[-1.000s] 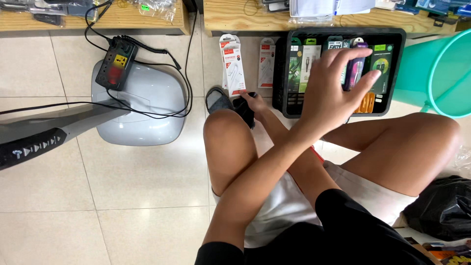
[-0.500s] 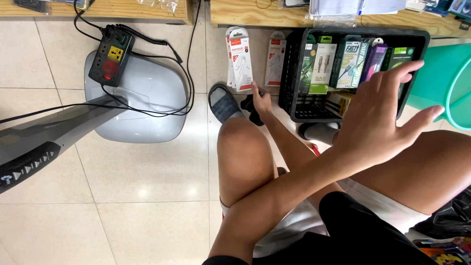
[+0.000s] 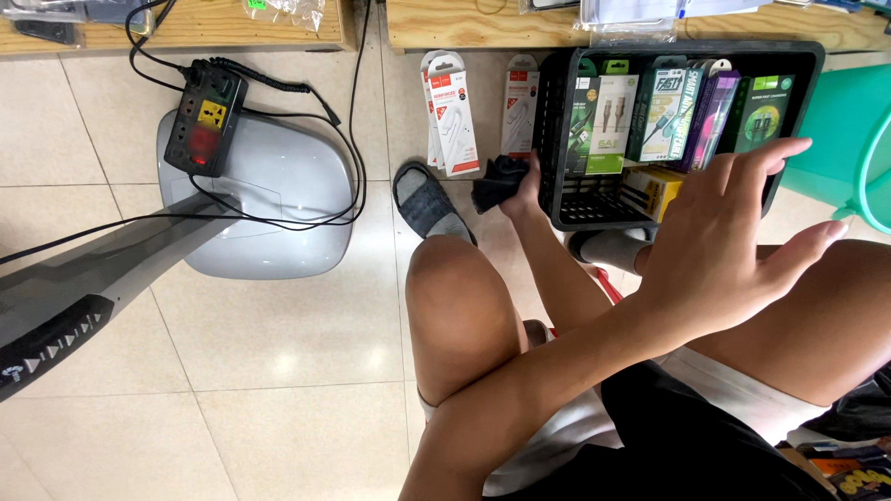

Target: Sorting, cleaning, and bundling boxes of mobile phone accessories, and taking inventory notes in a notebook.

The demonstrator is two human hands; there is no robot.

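Observation:
My left hand (image 3: 719, 232) reaches across my knees with its fingers spread and nothing in it. It hovers just in front of a black plastic basket (image 3: 557, 139) on the floor. The basket holds several upright packs of cables (image 3: 664, 111) and a yellow box (image 3: 654, 186). My right hand (image 3: 527, 190) passes under the left arm and grips a black cloth (image 3: 497, 181) at the basket's left wall.
White packs (image 3: 455, 116) lean against a wooden shelf (image 3: 464, 28) left of the basket. A grey fan base (image 3: 269, 199) carries a black power strip (image 3: 204, 121) with trailing cords. There is a grey slipper (image 3: 422, 199) nearby and a teal bin (image 3: 858, 130) at the right.
My left hand has come off the packs in the basket and drawn back towards me, fingers still spread. The right hand stays on the black cloth beside the basket.

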